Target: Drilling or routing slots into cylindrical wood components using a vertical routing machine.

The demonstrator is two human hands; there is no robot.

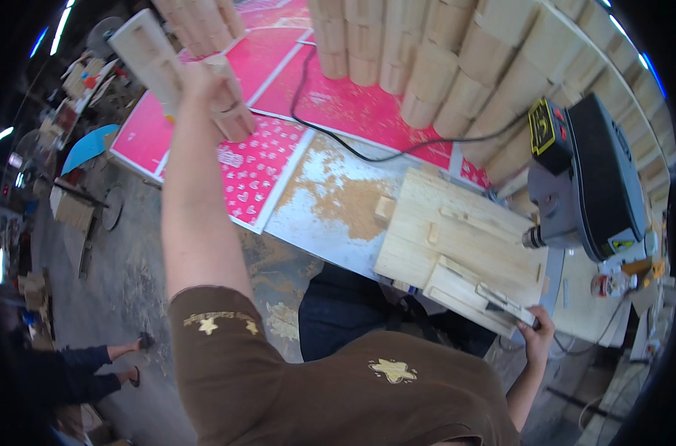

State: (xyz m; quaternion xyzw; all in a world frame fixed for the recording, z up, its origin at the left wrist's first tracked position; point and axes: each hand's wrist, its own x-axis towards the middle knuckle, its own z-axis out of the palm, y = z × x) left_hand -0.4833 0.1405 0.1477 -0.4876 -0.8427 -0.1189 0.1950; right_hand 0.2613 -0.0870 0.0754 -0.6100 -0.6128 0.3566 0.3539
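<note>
My left arm reaches to the far left, where my left hand (202, 83) is among upright wooden blocks. A pale slotted wooden block (146, 56) leans just left of it, and a shorter grooved block (234, 108) stands against its right side. The fingers are blurred and partly hidden, so their grip does not show. At the right, my right hand (537, 333) is closed round the dark end of a narrow pale bar (501, 301). That bar lies over a wooden piece (457, 286) at the near edge of a wooden jig board (457, 215).
A drill press (605, 178) overhangs the board's right side. A black cable (367, 157) crosses the pink-covered table (278, 70). Stacked wooden blocks (434, 67) line the back, and sawdust (345, 204) lies left of the board. Another person's legs (115, 357) show at lower left.
</note>
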